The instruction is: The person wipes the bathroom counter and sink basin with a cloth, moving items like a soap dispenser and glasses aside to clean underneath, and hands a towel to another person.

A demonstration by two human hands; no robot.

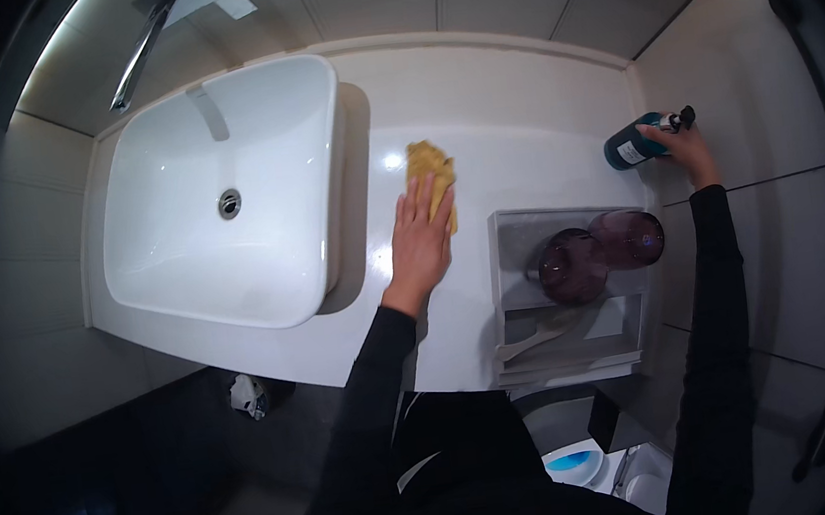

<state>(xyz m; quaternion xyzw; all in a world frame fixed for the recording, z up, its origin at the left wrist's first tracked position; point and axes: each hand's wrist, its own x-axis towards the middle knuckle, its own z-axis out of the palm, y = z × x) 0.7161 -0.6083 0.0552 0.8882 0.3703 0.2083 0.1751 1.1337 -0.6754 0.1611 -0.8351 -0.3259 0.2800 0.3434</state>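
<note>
My left hand (422,238) lies flat on a crumpled yellow cloth (430,161), its fingers spread over the fabric and pressing it against the white countertop (453,283). Over at the right end, my right hand (684,150) grips a dark teal pump bottle (630,142) near its neck. The bottle is tilted, its black pump head pointing right, and a white label with writing faces up. Whether its base touches the counter I cannot tell. Left of the cloth stands a white rectangular vessel sink (233,269) with a metal drain (230,203).
A grey compartment tray (495,264) near the right front edge holds two purple glass vessels (572,267) and a pale-handled brush-like tool (538,336). A chrome faucet (149,47) reaches over the sink. Below the counter are a toilet (574,463) with blue water and a dark box (614,421).
</note>
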